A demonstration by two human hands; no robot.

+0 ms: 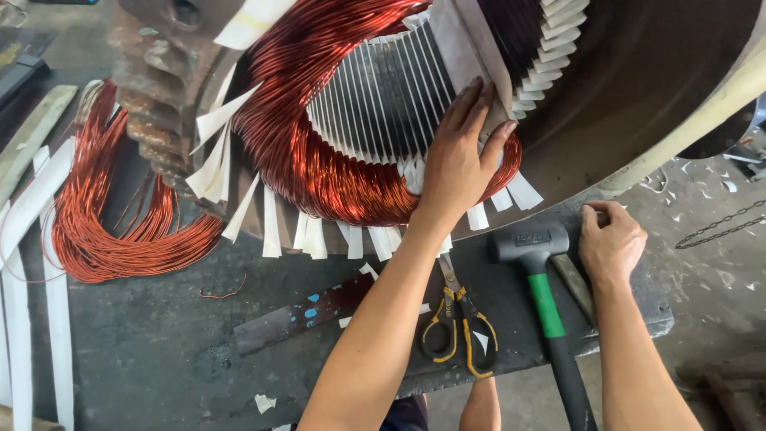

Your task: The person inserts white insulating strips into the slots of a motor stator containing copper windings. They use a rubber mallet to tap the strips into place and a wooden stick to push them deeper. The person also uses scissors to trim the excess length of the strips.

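The left hand (456, 164) lies flat and spread on the copper winding (319, 160) and a grey-white insulation sheet (471, 48) at the stator's (638, 88) open mouth, gripping nothing. The right hand (610, 239) is curled, seemingly around a flat bar (576, 289) near the dark board's (511, 319) right edge. Between them lie a black mallet with a green-banded handle (545, 299) and yellow-handled scissors (459, 327), while loose copper wire (104, 223) and white paper strips (48, 303) sit towards the left edge.

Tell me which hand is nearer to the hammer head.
Right. The right hand rests just beside the hammer head, apparently not touching it. The left hand is higher, pressing on the copper coil.
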